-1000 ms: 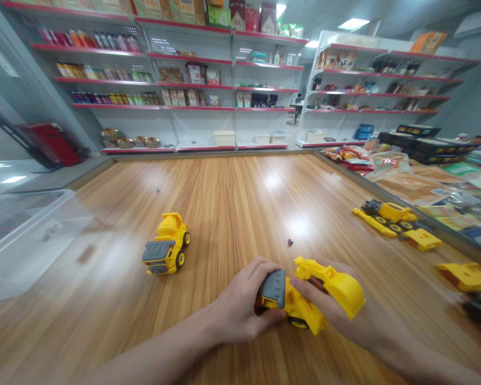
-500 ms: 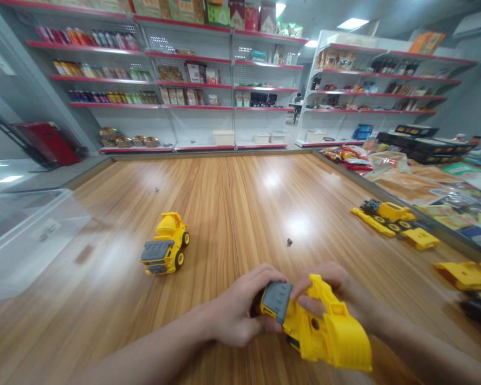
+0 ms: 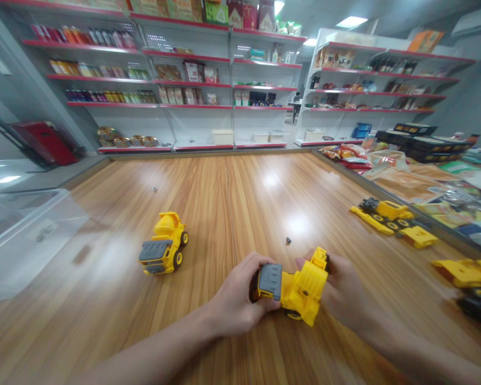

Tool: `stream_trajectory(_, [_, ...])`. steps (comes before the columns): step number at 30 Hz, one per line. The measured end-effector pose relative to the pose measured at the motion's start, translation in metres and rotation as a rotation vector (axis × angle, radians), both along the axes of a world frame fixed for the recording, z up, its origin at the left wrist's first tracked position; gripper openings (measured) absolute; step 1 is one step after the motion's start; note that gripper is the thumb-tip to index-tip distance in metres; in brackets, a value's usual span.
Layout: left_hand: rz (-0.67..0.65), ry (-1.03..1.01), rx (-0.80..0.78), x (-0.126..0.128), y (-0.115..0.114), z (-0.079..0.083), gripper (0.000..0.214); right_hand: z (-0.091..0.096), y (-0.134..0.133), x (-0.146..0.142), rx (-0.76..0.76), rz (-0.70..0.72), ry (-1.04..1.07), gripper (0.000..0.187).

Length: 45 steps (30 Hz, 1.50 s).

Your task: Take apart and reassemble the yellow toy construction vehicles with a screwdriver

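Note:
My left hand (image 3: 240, 297) is closed around the cab of a yellow toy truck (image 3: 291, 289), whose grey roof faces up. One black wheel with a yellow hub shows beneath the truck's body. At its rear my right hand (image 3: 339, 283) grips a yellow arm piece with a ribbed bucket (image 3: 310, 279); most of those fingers are hidden behind it. Whether this piece is fastened to the truck I cannot tell. A small dark screw-like bit (image 3: 288, 240) lies just beyond my hands. To the left stands a yellow toy mixer truck (image 3: 165, 246) with a grey roof.
On the right lie a yellow toy vehicle with loose parts (image 3: 390, 214) and more yellow and black toy pieces (image 3: 465, 274). A clear plastic bin (image 3: 28, 240) stands at the left. Another tiny bit (image 3: 154, 189) lies farther back. Packaged goods (image 3: 412, 182) lie beyond the right edge.
The yellow arm piece has turned and moved up and left, its bucket now nearer the cab. My right hand has shifted with it. My left hand keeps its hold on the cab.

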<state>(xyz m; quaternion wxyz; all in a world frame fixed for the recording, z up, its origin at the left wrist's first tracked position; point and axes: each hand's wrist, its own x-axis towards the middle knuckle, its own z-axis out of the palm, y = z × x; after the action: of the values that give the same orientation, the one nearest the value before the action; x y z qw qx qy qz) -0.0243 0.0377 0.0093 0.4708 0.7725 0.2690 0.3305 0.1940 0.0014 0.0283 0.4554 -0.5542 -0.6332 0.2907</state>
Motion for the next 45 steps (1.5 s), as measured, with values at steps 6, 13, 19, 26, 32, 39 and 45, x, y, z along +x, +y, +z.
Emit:
stream_trajectory(6, [-0.023, -0.112, -0.152, -0.004, 0.007, -0.005, 0.049, 0.007, 0.006, 0.018, -0.130, 0.291, 0.027, 0.028])
stream_trajectory(13, [-0.002, -0.114, -0.180, -0.007, 0.012, -0.003, 0.049, 0.009, 0.008, 0.023, -0.252, 0.416, -0.169, 0.043])
stream_trajectory(19, [0.097, -0.055, -0.145, -0.006, 0.009, -0.005, 0.051, 0.004, 0.009, 0.015, -0.256, 0.310, -0.210, 0.048])
stream_trajectory(26, [0.177, -0.019, -0.047, -0.003, 0.007, -0.009, 0.051, 0.000, 0.011, 0.012, -0.195, 0.231, -0.117, 0.035])
stream_trajectory(32, [0.222, -0.060, 0.000, -0.003, 0.012, -0.016, 0.055, 0.004, 0.009, 0.011, -0.154, 0.240, -0.242, 0.028])
stream_trajectory(39, [0.428, -0.121, 0.163, -0.007, 0.016, -0.014, 0.050, 0.005, 0.004, 0.010, -0.072, 0.335, -0.374, 0.028])
stream_trajectory(45, [0.208, 0.005, 0.439, -0.010, 0.005, -0.002, 0.040, 0.002, 0.003, 0.011, -0.061, 0.427, -0.428, 0.032])
